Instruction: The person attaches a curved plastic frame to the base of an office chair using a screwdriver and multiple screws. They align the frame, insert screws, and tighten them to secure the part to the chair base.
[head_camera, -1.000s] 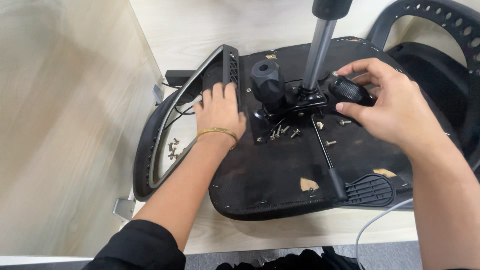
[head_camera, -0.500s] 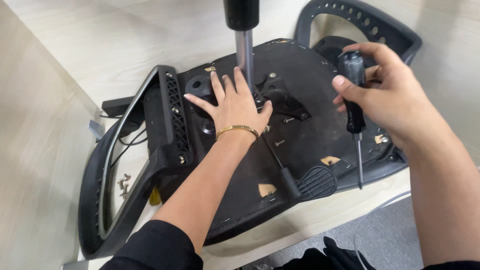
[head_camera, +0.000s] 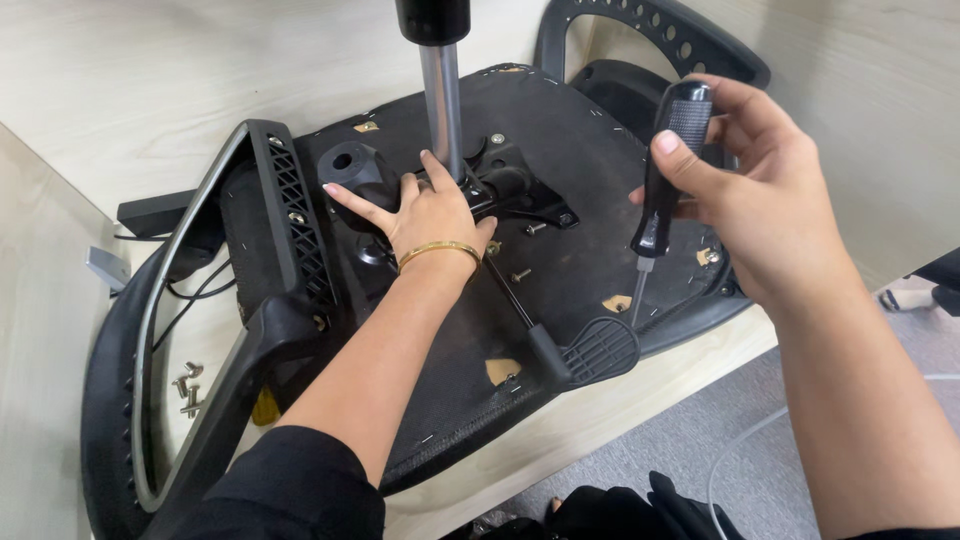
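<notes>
An upturned black office chair seat (head_camera: 560, 300) lies on a pale wooden table (head_camera: 200, 90). Its metal gas cylinder (head_camera: 442, 110) stands upright from the black mechanism plate (head_camera: 520, 195) in the middle. My left hand (head_camera: 425, 210), with a gold bangle on the wrist, rests flat on the mechanism at the foot of the cylinder. My right hand (head_camera: 750, 190) holds a black-handled screwdriver (head_camera: 660, 190) upright above the seat's right side, its shaft pointing down. Loose screws (head_camera: 525, 250) lie on the seat underside near the mechanism.
A black armrest (head_camera: 270, 250) rises at the seat's left, with another armrest (head_camera: 650, 45) at the far right. Several screws (head_camera: 188, 385) lie on the table inside the left arm's loop. An adjustment lever with a ribbed paddle (head_camera: 590, 350) points toward the table's front edge. Grey floor lies beyond it.
My right hand has lifted the screwdriver off the mechanism and turned it upright. My left hand has slid from the seat's left part onto the mechanism at the cylinder's foot. The view has shifted.
</notes>
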